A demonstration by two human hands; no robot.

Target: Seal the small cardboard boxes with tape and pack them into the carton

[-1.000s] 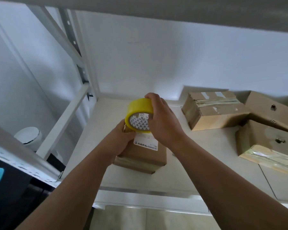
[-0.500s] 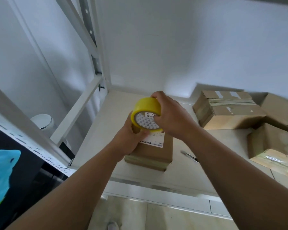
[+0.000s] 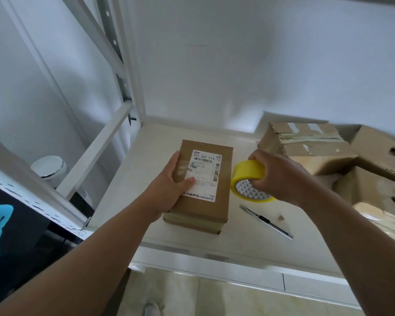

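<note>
Head view: the sealing looks partly done and the packing not yet begun. The small box (image 3: 224, 201) lies flat on the shelf (image 3: 237, 240), under the left grip (image 3: 169, 190). That hand rests open on the box's top left part, with the thumb pressed on the white label (image 3: 206, 165) and the index finger straight along the edge. The other fingers are hidden over the side. The right grip (image 3: 277, 176) is closed around the yellow tape roll (image 3: 246, 173) and holds it just right of the box, off the shelf. No strip can be seen running from the roll to the box.

The box is plain brown cardboard, closed and square-edged. The printed label covers much of its top, and a glossy patch sits beside the thumb. Pale bands of tape cross the end face below the left grip, so that end seems already sealed. Whether the far end is taped cannot be told.

Below the right grip lie a utility knife (image 3: 266, 221) and a cardboard scrap (image 3: 281, 218), probably for cutting the tape. Beyond and to the right of that grip stand other cardboard boxes (image 3: 306, 153), some of them taped. Which of them, if any, is the carton is unclear. Any remaining sealing and the loading are yet to come.
</note>
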